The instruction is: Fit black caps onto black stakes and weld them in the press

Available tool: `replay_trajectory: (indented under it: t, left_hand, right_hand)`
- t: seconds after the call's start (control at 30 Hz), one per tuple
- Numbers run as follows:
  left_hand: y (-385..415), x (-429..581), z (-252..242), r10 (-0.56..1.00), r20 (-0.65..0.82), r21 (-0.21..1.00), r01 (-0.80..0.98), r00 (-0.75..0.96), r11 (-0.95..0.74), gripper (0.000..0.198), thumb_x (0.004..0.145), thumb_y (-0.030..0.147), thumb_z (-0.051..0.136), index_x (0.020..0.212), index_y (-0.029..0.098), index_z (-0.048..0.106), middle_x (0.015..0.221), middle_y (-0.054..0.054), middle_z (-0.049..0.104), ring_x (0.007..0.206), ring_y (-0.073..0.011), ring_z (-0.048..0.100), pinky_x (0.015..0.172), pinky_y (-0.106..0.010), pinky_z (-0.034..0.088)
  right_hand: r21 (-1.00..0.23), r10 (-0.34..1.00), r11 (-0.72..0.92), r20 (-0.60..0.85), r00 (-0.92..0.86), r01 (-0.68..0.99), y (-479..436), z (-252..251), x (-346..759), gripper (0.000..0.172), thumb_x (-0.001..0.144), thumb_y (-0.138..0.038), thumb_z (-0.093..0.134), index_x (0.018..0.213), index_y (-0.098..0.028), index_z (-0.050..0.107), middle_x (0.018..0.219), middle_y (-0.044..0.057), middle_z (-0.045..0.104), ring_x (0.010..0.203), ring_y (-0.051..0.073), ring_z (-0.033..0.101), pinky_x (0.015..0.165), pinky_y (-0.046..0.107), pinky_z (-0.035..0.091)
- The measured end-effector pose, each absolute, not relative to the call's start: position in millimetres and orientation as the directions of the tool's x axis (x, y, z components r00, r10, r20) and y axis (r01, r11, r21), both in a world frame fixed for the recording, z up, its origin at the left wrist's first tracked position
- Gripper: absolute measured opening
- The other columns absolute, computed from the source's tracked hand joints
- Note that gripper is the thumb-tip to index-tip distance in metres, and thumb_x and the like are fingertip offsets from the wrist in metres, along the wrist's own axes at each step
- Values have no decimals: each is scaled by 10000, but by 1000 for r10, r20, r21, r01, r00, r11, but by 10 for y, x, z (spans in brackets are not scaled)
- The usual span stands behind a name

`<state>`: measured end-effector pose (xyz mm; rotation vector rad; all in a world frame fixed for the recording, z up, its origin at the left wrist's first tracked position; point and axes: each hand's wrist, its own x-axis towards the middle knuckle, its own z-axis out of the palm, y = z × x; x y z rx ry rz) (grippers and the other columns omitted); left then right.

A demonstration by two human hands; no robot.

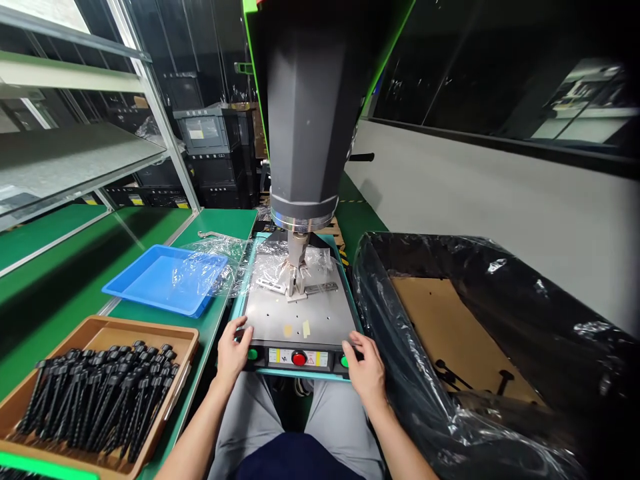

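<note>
My left hand (pixel 234 347) rests at the left front corner of the machine base, its thumb by the left green button (pixel 253 354). At the opposite corner, my right hand (pixel 366 365) has its thumb near the right green button (pixel 345 361). Both hands have their fingers apart and hold nothing. Between them on the front panel sits a red button (pixel 299 359). Behind it, the machine's grey head (pixel 305 133) stands over a metal plate (pixel 315 327), its narrow tip down at a small metal fixture (pixel 296 291). Whether a part sits in the fixture I cannot tell.
On the left, a brown tray (pixel 193 333) holds many black ribbed, tie-like parts (pixel 100 393). Beyond it lies a blue tray (pixel 145 273) with clear plastic film (pixel 220 260). A bin lined with black plastic (pixel 400 320) on the right contains cardboard and several black parts.
</note>
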<state>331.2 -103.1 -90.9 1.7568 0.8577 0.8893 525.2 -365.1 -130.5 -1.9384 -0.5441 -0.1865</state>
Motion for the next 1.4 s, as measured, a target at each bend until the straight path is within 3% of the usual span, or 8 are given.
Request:
replay_trajectory:
  t: [0.27, 0.4, 0.53, 0.67, 0.83, 1.03, 1.27, 1.4]
  left_hand:
    - [-1075, 4075, -621, 728, -144, 980, -6, 670, 199, 418, 715, 471, 757, 988, 160, 697, 1078, -136, 700, 964, -217, 662, 845, -333, 518]
    - [-1052, 4356, -500, 633, -303, 873, -58, 712, 484, 415, 695, 467, 785, 935, 148, 670, 1082, -144, 696, 897, -189, 681, 746, -270, 527]
    - [-999, 4541, -423, 598, -348, 785, -124, 722, 607, 412, 731, 475, 758, 968, 154, 653, 1023, -117, 708, 794, -148, 687, 658, -228, 530]
    - [-982, 4651, -368, 611, -354, 744, -183, 708, 642, 368, 767, 450, 730, 960, 147, 650, 940, -88, 717, 705, -114, 678, 608, -202, 524]
    - [-1003, 4710, -262, 677, -301, 769, -249, 672, 589, 257, 729, 295, 778, 864, 139, 626, 791, -52, 707, 628, -93, 654, 552, -171, 491]
    - [-982, 4721, -143, 683, -266, 781, -264, 680, 567, 279, 688, 269, 808, 830, 133, 610, 749, -52, 705, 597, -92, 640, 542, -179, 479]
    - [-921, 4752, -66, 691, -236, 784, -286, 683, 551, 291, 672, 272, 802, 847, 121, 626, 732, -43, 697, 580, -86, 632, 514, -171, 468]
    - [-910, 4766, -29, 704, -227, 793, -292, 673, 535, 287, 671, 275, 795, 844, 122, 624, 727, -30, 688, 581, -78, 629, 520, -162, 467]
  right_hand:
    - [-883, 680, -91, 282, 677, 460, -2693, -828, 5170, 305, 890, -358, 479, 1096, -211, 649, 1052, 93, 691, 942, 233, 670, 769, 353, 578]
    - [-868, 685, -130, 270, 676, 478, -2341, -823, 5391, 397, 857, -311, 479, 1218, -193, 594, 1137, 123, 644, 968, 238, 657, 779, 371, 578]
    - [-825, 572, -175, 359, 737, 537, -2162, -781, 5613, 441, 859, -306, 483, 1273, -174, 554, 1166, 153, 591, 960, 246, 640, 803, 407, 571]
    - [-813, 462, -219, 401, 791, 540, -2088, -681, 5768, 515, 867, -347, 492, 1331, -125, 512, 1203, 193, 563, 1013, 280, 619, 814, 431, 563]
    - [-801, 537, -187, 402, 742, 569, -2029, -563, 5900, 574, 887, -378, 479, 1405, -134, 458, 1395, 196, 469, 1155, 305, 574, 902, 430, 532]
    - [-783, 568, -184, 409, 714, 594, -1939, -417, 6006, 562, 887, -423, 488, 1393, -178, 479, 1399, 160, 483, 1272, 309, 487, 1052, 477, 412]
    - [-742, 616, -166, 437, 656, 650, -1725, -158, 6142, 299, 827, -330, 553, 1065, -198, 675, 1238, 129, 603, 1203, 283, 535, 1053, 444, 405]
    - [-736, 615, -143, 458, 642, 662, -1727, 3, 6129, 269, 828, -308, 537, 1032, -193, 669, 1166, 121, 636, 1156, 272, 559, 1029, 437, 420]
